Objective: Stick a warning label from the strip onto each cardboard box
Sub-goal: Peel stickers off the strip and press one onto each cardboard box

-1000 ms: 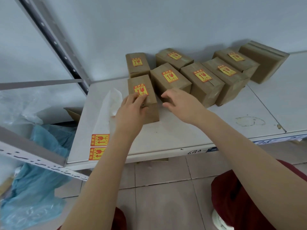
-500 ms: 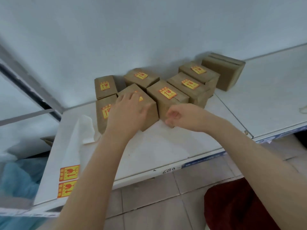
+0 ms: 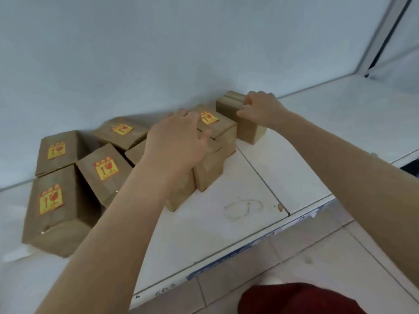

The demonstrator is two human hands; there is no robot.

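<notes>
Head cam: the only view, looking down across the white shelf [image 3: 226, 227] toward the wall.
Bare box [image 3: 247, 131]: last one at the far right end of the row, close to the wall and just beside a labelled neighbour. No sticker on any face I can see.
Right hand [image 3: 260, 109]: fingers hooked over the box's top far edge, thumb on the near side, so it's gripping it.
Left hand [image 3: 176, 141]: fingers loose and a bit spread over the middle boxes, holding nothing. Can't tell if it's actually touching them.
What changed: a second ago both hands were at the near left box. Now the right one has jumped across to the bare box, the left has drifted mid-row, and the view has swung right, so the label strip has dropped out of frame.
What that means: my guess is this is the last box to do. It probably gets pulled closer, then a trip back left for a sticker.
Which way it points: long axis seems to run from the wall toward the shelf front, roughly like its neighbours. The hand hides part of the top, so not certain.
Labelled boxes [image 3: 105, 171]: five red-and-yellow stickers show, all face up.
</notes>
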